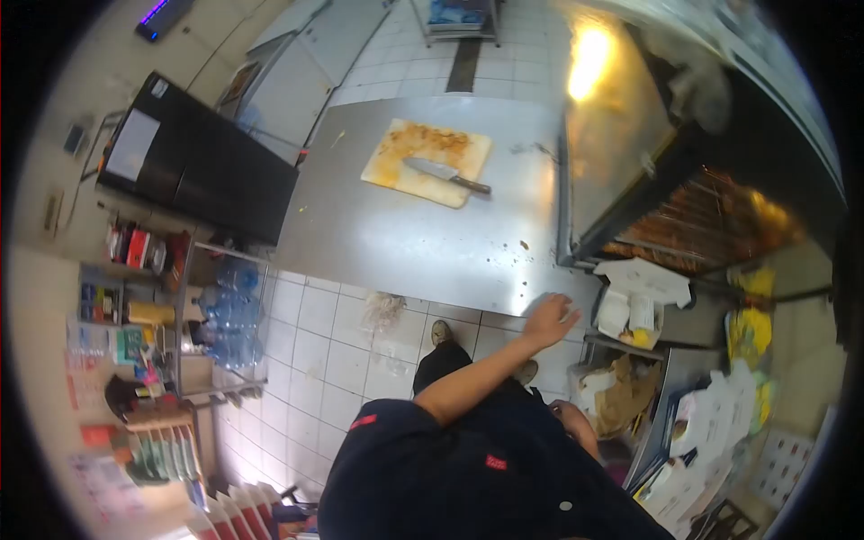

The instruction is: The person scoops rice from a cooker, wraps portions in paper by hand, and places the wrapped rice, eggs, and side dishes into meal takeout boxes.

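Observation:
My left hand (551,321) is at the near right edge of the steel table (360,243), its fingers apart and nothing in it. Low beside my body on the right is my right hand (567,415), partly hidden, so its fingers cannot be made out. A stained cutting board (414,184) lies on the table, and a knife (441,170) with a dark handle rests across it, blade to the left. Small dark crumbs are scattered on the steel between the board and my left hand.
A glass-fronted cabinet (598,135) with lit racks stands right of the table. An open white box (616,310) sits below it. Water bottles (236,310) fill a shelf at left, below a black appliance (198,166). Cardboard boxes (720,423) lean at lower right.

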`<move>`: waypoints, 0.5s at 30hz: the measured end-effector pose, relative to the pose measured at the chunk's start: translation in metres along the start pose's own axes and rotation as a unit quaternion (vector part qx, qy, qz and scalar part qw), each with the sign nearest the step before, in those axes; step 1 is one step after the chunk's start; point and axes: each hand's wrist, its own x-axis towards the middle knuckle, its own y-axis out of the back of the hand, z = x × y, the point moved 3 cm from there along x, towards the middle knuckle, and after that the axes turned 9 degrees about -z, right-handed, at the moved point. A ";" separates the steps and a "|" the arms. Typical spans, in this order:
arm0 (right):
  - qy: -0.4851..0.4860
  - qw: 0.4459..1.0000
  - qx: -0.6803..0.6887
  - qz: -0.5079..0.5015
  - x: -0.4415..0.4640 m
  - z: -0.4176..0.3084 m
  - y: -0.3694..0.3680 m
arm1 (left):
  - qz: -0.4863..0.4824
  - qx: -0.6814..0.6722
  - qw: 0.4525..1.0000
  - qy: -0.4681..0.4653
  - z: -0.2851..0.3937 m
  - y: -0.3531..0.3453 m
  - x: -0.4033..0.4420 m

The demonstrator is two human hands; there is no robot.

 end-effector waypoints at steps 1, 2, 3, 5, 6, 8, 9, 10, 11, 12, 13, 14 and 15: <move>-0.003 0.992 -0.127 -0.004 0.014 -0.028 0.022 | 0.009 -0.027 1.000 0.011 -0.016 0.030 -0.015; 0.004 0.995 -0.102 -0.019 0.016 -0.080 0.048 | 0.014 -0.055 0.998 0.023 -0.037 0.061 -0.038; 0.012 0.997 -0.076 -0.033 0.020 -0.145 0.077 | 0.052 -0.059 0.996 0.036 -0.062 0.097 -0.066; 0.230 0.962 -0.143 0.043 0.075 -0.242 0.123 | 0.147 0.083 0.982 0.080 -0.123 0.168 -0.132; 0.260 0.954 -0.119 0.092 0.074 -0.330 0.140 | 0.174 0.024 0.976 0.127 -0.159 0.201 -0.171; 0.302 0.933 -0.083 0.176 0.159 -0.421 0.175 | 0.266 0.016 0.932 0.245 -0.242 0.250 -0.278; 0.376 0.873 -0.129 0.283 0.209 -0.459 0.189 | 0.286 0.090 0.902 0.312 -0.275 0.268 -0.338; 0.310 0.893 -0.118 0.306 0.250 -0.496 0.203 | 0.330 0.140 0.860 0.363 -0.332 0.264 -0.413; 0.246 0.905 -0.104 0.332 0.284 -0.529 0.213 | 0.364 0.164 0.806 0.437 -0.361 0.251 -0.482; 0.221 0.868 -0.157 0.416 0.325 -0.536 0.215 | 0.433 0.087 0.728 0.524 -0.387 0.224 -0.553; 0.199 0.819 -0.212 0.494 0.376 -0.537 0.229 | 0.170 0.356 0.697 0.599 -0.427 0.174 -0.629; 0.181 0.759 -0.263 0.567 0.409 -0.554 0.251 | 0.041 0.320 0.681 0.658 -0.406 0.144 -0.663; 0.177 0.764 -0.262 0.562 0.417 -0.565 0.256 | -0.034 0.178 0.683 0.708 -0.385 0.115 -0.692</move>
